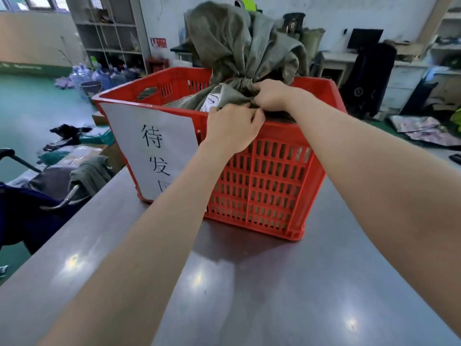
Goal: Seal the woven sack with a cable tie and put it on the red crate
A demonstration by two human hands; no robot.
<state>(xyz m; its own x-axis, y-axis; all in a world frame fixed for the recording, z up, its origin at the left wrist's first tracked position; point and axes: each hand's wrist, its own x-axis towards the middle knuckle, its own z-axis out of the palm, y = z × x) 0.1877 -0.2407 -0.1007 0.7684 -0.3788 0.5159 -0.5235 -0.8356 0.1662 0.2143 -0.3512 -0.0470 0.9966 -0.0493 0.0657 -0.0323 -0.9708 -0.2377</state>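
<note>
Hands (245,113) at sack (224,46) neck, above crate (274,176) rim

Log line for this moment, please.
stage: sack in crate | woven sack: neck bunched, in red crate | left hand: at neck | right hand: gripping neck | cable tie: not visible

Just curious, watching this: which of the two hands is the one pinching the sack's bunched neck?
The right hand grips the gathered neck of the green woven sack. The left hand sits lower, nearer the red crate rim, holding fabric below.
</note>
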